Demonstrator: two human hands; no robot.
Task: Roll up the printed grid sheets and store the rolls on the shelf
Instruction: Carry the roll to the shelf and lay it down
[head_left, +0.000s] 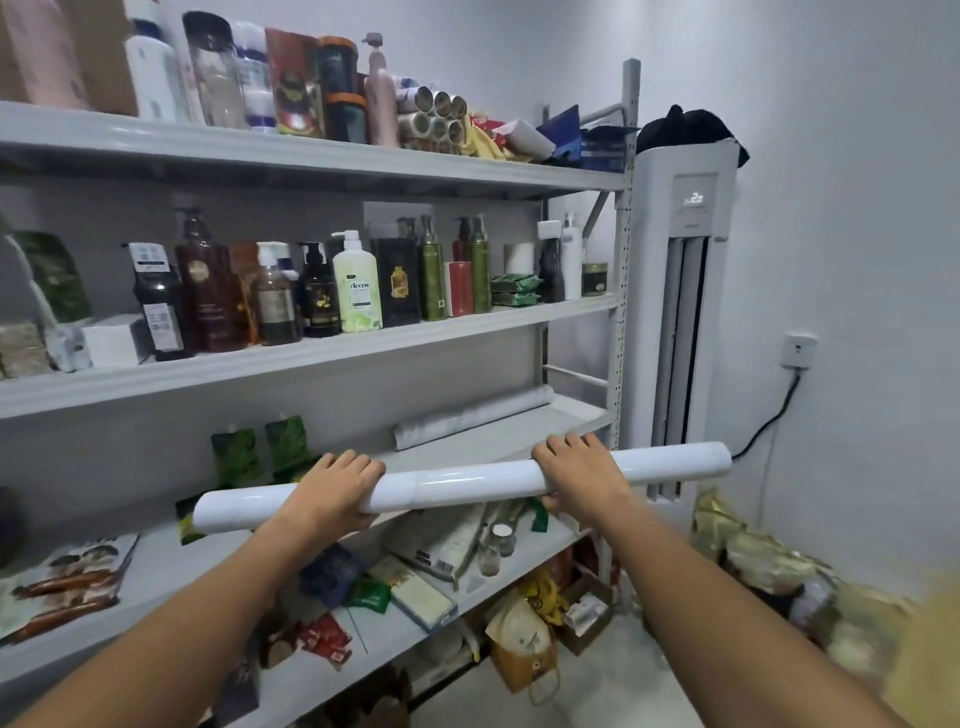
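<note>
Head view: left hand (332, 488) and right hand (576, 470) both grasp a white roll (457, 480), held level before the shelf (519, 436). Storing appears underway; next, probably lay it beside the stored roll (472, 415).

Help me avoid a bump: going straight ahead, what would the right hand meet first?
Probably the shelf edge just beyond the right hand; past it lies the stored roll. Depth is unclear.
</note>
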